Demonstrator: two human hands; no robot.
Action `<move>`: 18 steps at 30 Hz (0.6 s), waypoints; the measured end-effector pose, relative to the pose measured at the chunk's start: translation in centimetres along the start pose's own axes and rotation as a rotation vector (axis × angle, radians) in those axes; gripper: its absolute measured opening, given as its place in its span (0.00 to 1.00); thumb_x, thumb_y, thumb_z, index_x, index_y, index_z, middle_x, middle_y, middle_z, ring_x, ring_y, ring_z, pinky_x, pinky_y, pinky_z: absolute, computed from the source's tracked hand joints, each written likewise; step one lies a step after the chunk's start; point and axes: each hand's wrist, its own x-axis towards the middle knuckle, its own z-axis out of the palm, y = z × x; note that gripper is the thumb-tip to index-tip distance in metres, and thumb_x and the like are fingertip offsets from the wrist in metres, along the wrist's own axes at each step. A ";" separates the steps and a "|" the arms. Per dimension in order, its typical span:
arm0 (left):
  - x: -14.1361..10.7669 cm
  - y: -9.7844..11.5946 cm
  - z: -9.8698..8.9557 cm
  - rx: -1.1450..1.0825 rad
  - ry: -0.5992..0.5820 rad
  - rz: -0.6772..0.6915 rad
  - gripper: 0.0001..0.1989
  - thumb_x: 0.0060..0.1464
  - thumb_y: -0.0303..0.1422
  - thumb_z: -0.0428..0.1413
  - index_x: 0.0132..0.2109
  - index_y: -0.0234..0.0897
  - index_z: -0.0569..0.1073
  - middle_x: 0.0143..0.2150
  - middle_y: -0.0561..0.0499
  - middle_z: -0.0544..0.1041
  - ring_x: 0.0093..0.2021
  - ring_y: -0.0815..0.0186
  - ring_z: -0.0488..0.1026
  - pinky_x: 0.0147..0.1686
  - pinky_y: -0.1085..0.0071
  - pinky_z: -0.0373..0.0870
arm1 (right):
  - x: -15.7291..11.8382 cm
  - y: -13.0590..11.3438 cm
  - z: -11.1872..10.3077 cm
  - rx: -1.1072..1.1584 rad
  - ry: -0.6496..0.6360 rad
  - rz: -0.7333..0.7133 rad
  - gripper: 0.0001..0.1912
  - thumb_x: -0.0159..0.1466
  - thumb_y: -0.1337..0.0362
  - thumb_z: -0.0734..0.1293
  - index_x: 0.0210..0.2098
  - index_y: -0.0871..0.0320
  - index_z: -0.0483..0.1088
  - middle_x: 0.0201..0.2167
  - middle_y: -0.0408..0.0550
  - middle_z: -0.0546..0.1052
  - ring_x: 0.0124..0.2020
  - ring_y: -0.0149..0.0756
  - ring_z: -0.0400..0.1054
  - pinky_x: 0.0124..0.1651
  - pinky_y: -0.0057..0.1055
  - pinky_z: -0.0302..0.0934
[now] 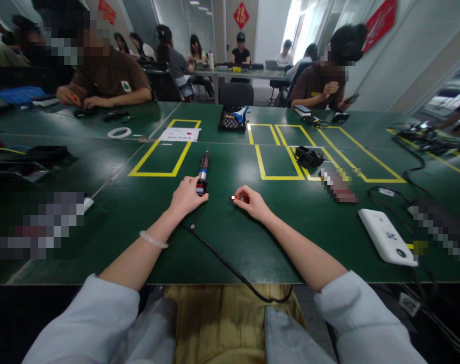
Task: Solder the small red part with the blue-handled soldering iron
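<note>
My left hand (189, 196) is closed around the rear end of an electric screwdriver (204, 166). The tool has a dark body with a silver and blue band, and its thin bit points away from me. To the right, my right hand (250, 203) pinches a small red and orange piece (235, 198) between thumb and fingertips. Fingers cover most of that piece, so its kind is unclear. A black cable (230, 268) runs from near my left wrist over the front edge of the green table (214, 242).
Yellow tape frames (283, 177) mark the table ahead. Beyond them sits a black tray (232, 119) with parts. A black bracket-like part (308, 157) and a white power bank (388, 237) lie to the right, a white sheet (179, 134) to the left. Several people sit around.
</note>
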 end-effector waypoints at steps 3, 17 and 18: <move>-0.7 2.3 0.6 -0.056 -0.020 0.108 0.32 0.50 0.43 0.56 0.60 0.36 0.64 0.54 0.42 0.67 0.53 0.54 0.68 0.51 0.62 0.69 | 0.0 0.2 0.0 -0.030 0.011 -0.052 0.07 0.60 0.62 0.66 0.35 0.57 0.65 0.27 0.40 0.66 0.25 0.28 0.59 0.31 0.26 0.55; -2.2 5.9 1.0 -0.196 -0.078 0.296 0.32 0.51 0.40 0.55 0.63 0.41 0.60 0.57 0.44 0.66 0.55 0.54 0.66 0.51 0.60 0.70 | 0.0 0.4 0.1 -0.197 0.024 -0.104 0.03 0.62 0.65 0.65 0.33 0.57 0.65 0.31 0.42 0.66 0.28 0.31 0.61 0.35 0.28 0.56; -2.2 5.9 1.0 -0.196 -0.080 0.295 0.32 0.51 0.40 0.55 0.63 0.41 0.60 0.57 0.44 0.66 0.55 0.54 0.66 0.51 0.59 0.70 | 0.0 0.4 0.1 -0.202 0.031 -0.102 0.03 0.62 0.65 0.65 0.33 0.57 0.65 0.31 0.42 0.66 0.28 0.31 0.61 0.35 0.28 0.57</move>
